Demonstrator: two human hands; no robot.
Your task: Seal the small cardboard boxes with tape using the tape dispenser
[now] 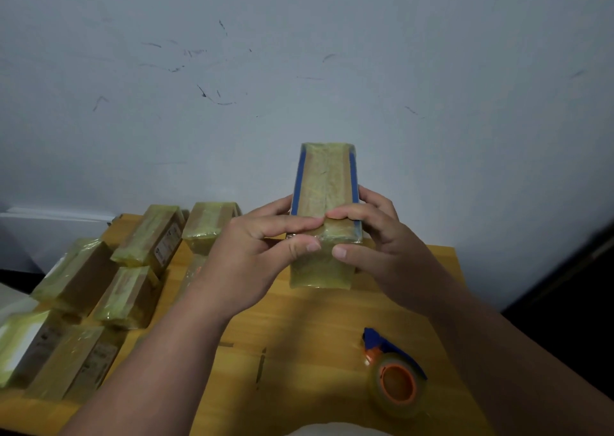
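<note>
A long narrow cardboard box [324,183] with blue edge stripes and yellowish tape over its top is held up above the wooden table [299,329], tilted away from me. My left hand [252,252] grips its near end from the left, fingers across the top and thumb on the taped end face. My right hand [372,236] holds the same end from the right, its fingertips meeting the left ones on top. The tape dispenser [395,375], blue with an orange core and a clear tape roll, lies on the table at the lower right, untouched.
Several taped cardboard boxes [146,236] are piled on the table's left side, some stacked. A scuffed pale wall [299,70] stands right behind the table. A dark object [581,286] borders the right edge. Bare wood shows between the hands and the dispenser.
</note>
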